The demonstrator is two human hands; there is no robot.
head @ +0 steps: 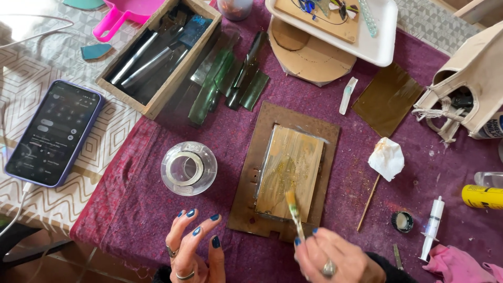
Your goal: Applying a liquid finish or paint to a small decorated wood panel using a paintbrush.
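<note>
My right hand (335, 259) grips a thin paintbrush (294, 212), its bristle tip resting on the lower edge of a rectangular glass pane (291, 170) streaked with yellowish glittery liquid. The pane lies on a brown board (246, 183) on the purple cloth. My left hand (194, 243) hovers at the lower centre, fingers spread, holding nothing, just below a small clear glass jar (188, 167).
A phone (52, 133) lies at left, a wooden box of tools (157, 52) behind. Green glass strips (230, 78), a brown glass sheet (386, 99), a crumpled tissue on a stick (386, 157), a syringe (432, 225), a yellow tube (482, 196) and a white tray (377, 47) surround the board.
</note>
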